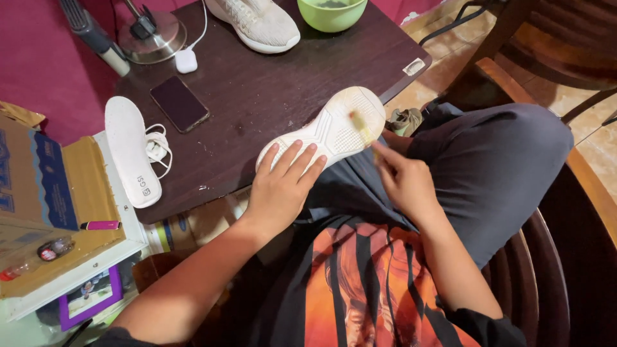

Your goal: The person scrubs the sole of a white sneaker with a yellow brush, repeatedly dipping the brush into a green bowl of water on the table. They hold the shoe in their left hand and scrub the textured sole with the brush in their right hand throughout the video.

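A white sneaker (334, 125) lies sole-up at the near edge of a dark wooden table (257, 96). My left hand (283, 183) presses on the heel end of its sole, fingers spread over it. My right hand (402, 180) grips a small yellowish brush (361, 127), whose head rests on the sole near the toe. The shoe's upper is hidden beneath the sole.
A second white sneaker (257, 22) and a green bowl (331, 13) stand at the table's far side. A white insole (130, 151), white cable (157, 148), dark phone (179, 103) and lamp base (151, 35) lie left. A cardboard box (38, 193) stands at left, a wooden chair (546, 38) at right.
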